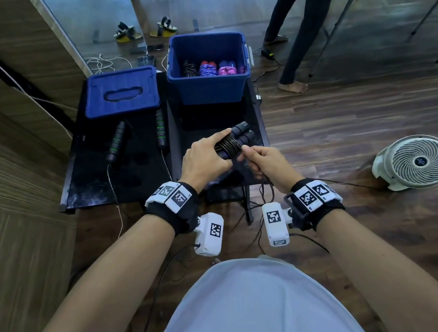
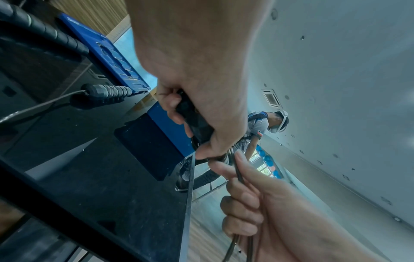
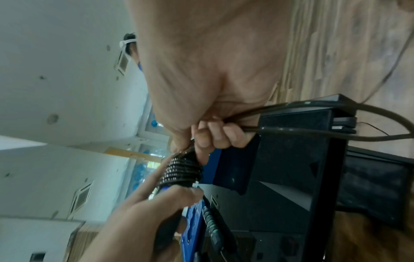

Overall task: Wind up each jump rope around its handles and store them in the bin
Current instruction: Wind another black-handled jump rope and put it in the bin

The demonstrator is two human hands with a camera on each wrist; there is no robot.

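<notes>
- Over the desk (image 1: 121,176) edge, at about 6 o'clock from the blue bin (image 1: 209,85), the left hand (image 1: 204,162) curls round the paired black handles (image 1: 239,135) and its forefinger lies along the wound coils (image 1: 228,146). If that finger lifts, the glossy turns may spring loose and slide off the handle ends.
- The right hand (image 1: 262,161), at 3 o'clock of the coils, is closed on the free rope (image 3: 246,113), pinching it close to the bundle. Judging by the loops hanging below the desk, a fair length is left to wind. Slack tension here would leave loose turns that bulge and slip.
- The hanging rope falls near other cables under the desk, so it may snag on them or on the desk leg, and a tug could jerk the bundle from the left hand.
- A second jump rope (image 1: 118,141) with green-ringed handles lies unwound on the desk at 9 o'clock of the hands, its cord trailing over the near edge. A careless sweep could drag it to the floor.
- The lid (image 1: 121,92) rests at 9 o'clock of the bin, which already holds several wound ropes. A bundle dropped in loosely could unwind among them.
</notes>
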